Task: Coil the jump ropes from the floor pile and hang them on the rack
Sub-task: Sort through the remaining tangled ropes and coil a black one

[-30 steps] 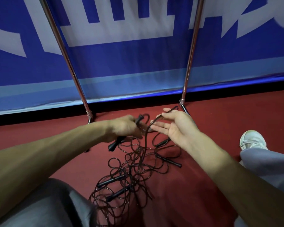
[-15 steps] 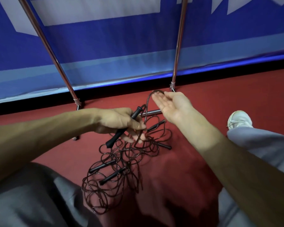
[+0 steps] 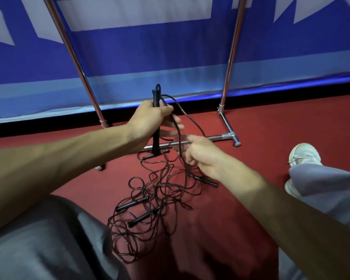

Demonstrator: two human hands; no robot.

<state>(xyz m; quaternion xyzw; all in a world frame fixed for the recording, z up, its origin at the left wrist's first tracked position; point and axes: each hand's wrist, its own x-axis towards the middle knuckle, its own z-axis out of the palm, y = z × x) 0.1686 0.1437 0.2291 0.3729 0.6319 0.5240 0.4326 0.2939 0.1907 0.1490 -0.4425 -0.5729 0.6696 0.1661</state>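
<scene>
A tangled pile of dark jump ropes (image 3: 160,201) with several black handles lies on the red floor in front of me. My left hand (image 3: 150,122) grips one black handle (image 3: 156,98) upright above the pile, together with a strand of its cord. That cord (image 3: 190,120) loops down to my right hand (image 3: 200,156), which is blurred and curls its fingers around the cord just below and to the right of the left hand. The chrome rack (image 3: 228,63) stands behind the pile, with only its two uprights and floor bar in view.
The rack's low crossbar (image 3: 216,137) runs along the floor right behind my hands. A blue and white banner (image 3: 150,57) covers the wall. My grey-clad knees (image 3: 49,239) flank the pile, and a white shoe (image 3: 303,156) sits at the right.
My left hand has raised the handle from tilted to upright. My right hand was open with the cord across its palm; it has dropped lower and closed on the cord.
</scene>
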